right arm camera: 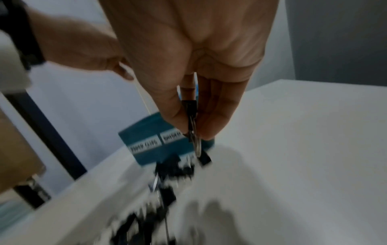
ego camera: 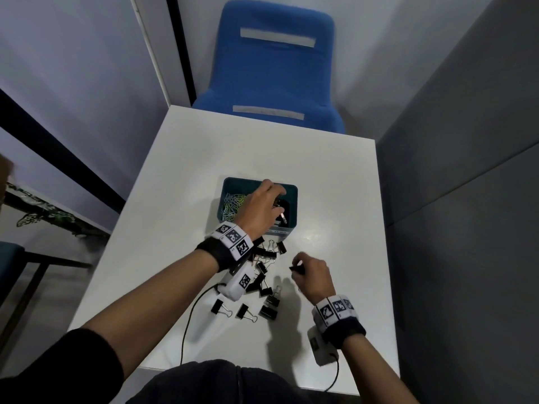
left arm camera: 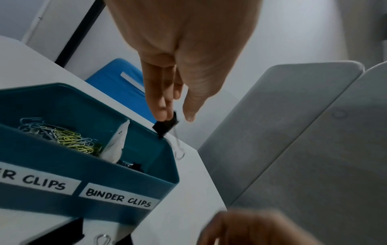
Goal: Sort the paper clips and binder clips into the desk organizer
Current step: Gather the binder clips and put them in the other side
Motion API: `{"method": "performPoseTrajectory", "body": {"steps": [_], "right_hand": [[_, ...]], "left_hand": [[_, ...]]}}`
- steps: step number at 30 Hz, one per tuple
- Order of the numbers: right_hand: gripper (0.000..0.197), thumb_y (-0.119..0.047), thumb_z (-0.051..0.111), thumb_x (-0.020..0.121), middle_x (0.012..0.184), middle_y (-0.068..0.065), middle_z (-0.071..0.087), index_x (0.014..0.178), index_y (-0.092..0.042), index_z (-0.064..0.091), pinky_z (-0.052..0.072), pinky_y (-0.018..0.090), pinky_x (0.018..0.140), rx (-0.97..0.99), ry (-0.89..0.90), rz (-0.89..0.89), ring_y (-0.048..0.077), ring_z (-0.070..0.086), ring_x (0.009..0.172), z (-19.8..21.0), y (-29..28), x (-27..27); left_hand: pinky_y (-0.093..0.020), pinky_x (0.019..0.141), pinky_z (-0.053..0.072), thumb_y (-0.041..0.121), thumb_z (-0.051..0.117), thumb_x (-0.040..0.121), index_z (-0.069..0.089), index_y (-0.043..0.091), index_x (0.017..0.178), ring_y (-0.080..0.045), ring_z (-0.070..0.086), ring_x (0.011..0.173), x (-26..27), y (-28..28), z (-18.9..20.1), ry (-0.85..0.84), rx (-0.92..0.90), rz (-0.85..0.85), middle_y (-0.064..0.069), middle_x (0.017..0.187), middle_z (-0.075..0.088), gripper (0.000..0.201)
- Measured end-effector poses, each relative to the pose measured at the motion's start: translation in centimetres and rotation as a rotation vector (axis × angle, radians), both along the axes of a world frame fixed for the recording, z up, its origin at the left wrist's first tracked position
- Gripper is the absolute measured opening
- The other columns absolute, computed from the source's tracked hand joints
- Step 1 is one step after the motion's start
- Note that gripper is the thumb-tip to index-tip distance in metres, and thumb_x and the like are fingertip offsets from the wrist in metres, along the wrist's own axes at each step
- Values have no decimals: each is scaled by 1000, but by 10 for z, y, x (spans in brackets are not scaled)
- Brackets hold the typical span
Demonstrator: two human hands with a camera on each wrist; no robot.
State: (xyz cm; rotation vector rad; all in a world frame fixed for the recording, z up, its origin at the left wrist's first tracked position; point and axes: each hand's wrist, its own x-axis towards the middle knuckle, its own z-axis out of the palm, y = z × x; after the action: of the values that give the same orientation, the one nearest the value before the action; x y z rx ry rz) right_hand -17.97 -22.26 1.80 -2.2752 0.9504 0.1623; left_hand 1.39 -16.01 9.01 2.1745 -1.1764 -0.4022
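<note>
Head view puts my left hand [ego camera: 260, 205] over the teal desk organizer [ego camera: 292, 196], and my worry is the drop: in the left wrist view the black binder clip [left arm camera: 166, 124] hangs from my fingertips [left arm camera: 162, 111] right at the far rim of the right-hand compartment, the one labelled for binder clips, not clearly inside it. My left grip is closed on the clip's upper edge, with the body and its wire handles dangling below, so if I let go here I judge it could strike the rim and fall outside onto the white surface [ego camera: 335, 176], or swing across the divider [left arm camera: 119, 140] into the paper clips [left arm camera: 69, 139] on the left side. My right hand [ego camera: 313, 275] is low over the surface, just right of the loose pile of binder clips [ego camera: 262, 275], and the right wrist view shows thumb and fingers clamped on a second binder clip [right arm camera: 191, 119], held by its flat sides with the wire loops pointing down past the fingertips. That view is blurred, and I judge a thin pinch like this could slip. Both hands heading for 1 compartment together could also collide.
</note>
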Motion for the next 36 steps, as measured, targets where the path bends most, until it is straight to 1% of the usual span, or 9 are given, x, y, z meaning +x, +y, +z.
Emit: {"method": "performPoseTrajectory", "body": {"steps": [4, 7, 10, 16, 19, 22, 26, 29, 36], "right_hand": [[14, -11, 66, 82, 68, -3, 63, 87, -23, 60, 46, 18, 57, -28, -170, -59, 9, 59, 58, 40, -27, 41], [20, -16, 69, 84, 80, -4, 64, 103, -19, 63, 49, 21, 63, -12, -338, -132, 10, 62, 69, 70, -41, 72], [32, -29, 69, 84, 89, -2, 65, 113, -23, 57, 51, 25, 66, -35, -447, -170, 14, 63, 74, 79, -46, 85], [30, -34, 63, 87, 109, -1, 64, 114, -23, 57, 45, 27, 74, -115, -157, 92, 19, 60, 97, 22, -15, 50], [70, -45, 66, 82, 143, 5, 42, 141, -28, 34, 47, 39, 90, -78, 134, 299, 24, 41, 126, -18, -1, 31], [101, -53, 71, 74, 160, 2, 10, 150, -36, 7, 44, 47, 100, -7, 226, 311, 28, 23, 140, -41, 8, 30], [112, -70, 65, 69, 161, 1, -8, 151, -34, -2, 37, 47, 108, -98, 324, 403, 29, 14, 145, -56, 14, 41], [118, -71, 72, 60, 161, 3, -3, 151, -31, 8, 35, 50, 109, -118, 345, 525, 31, 15, 143, -60, 22, 39], [108, -36, 82, 63, 135, 7, 31, 147, -34, 14, 52, 41, 76, -73, 268, 533, 29, 34, 121, -59, 45, 8]], "left_hand": [[-22, 62, 46, 15, 62, 91, 62, 16, 96, -9, 54, 66, -7, 20, -17, -80, 59, -1, 7, 96, 55, 6], [-20, 59, 53, 11, 57, 93, 62, 20, 87, -5, 59, 68, -19, 53, -51, -42, 205, -39, 3, 84, 62, 12], [-23, 63, 49, 17, 53, 95, 60, 21, 99, -13, 63, 81, -27, 92, -77, -9, 386, -64, 4, 101, 62, 9], [-40, 90, 44, 63, 69, 72, 16, 21, 150, -25, 35, 129, -44, 156, -121, 33, 757, -160, -4, 149, 23, 103], [-43, 96, 44, 66, 75, 62, -8, 25, 152, -28, 24, 138, -51, 168, -130, 2, 779, -194, -6, 159, 2, 129], [-43, 96, 45, 63, 78, 60, -17, 28, 150, -30, 22, 139, -59, 168, -134, -22, 754, -253, -7, 160, -8, 135], [-43, 94, 45, 55, 77, 62, -22, 35, 147, -31, 20, 138, -66, 158, -140, -12, 717, -258, -6, 160, -14, 132], [-43, 91, 45, 53, 73, 70, -12, 30, 151, -31, 23, 136, -66, 149, -138, -36, 715, -255, -8, 160, -7, 119], [-42, 77, 48, 30, 65, 85, 35, 20, 137, -32, 43, 119, -64, 131, -136, -100, 686, -217, -11, 144, 28, 60]]}}
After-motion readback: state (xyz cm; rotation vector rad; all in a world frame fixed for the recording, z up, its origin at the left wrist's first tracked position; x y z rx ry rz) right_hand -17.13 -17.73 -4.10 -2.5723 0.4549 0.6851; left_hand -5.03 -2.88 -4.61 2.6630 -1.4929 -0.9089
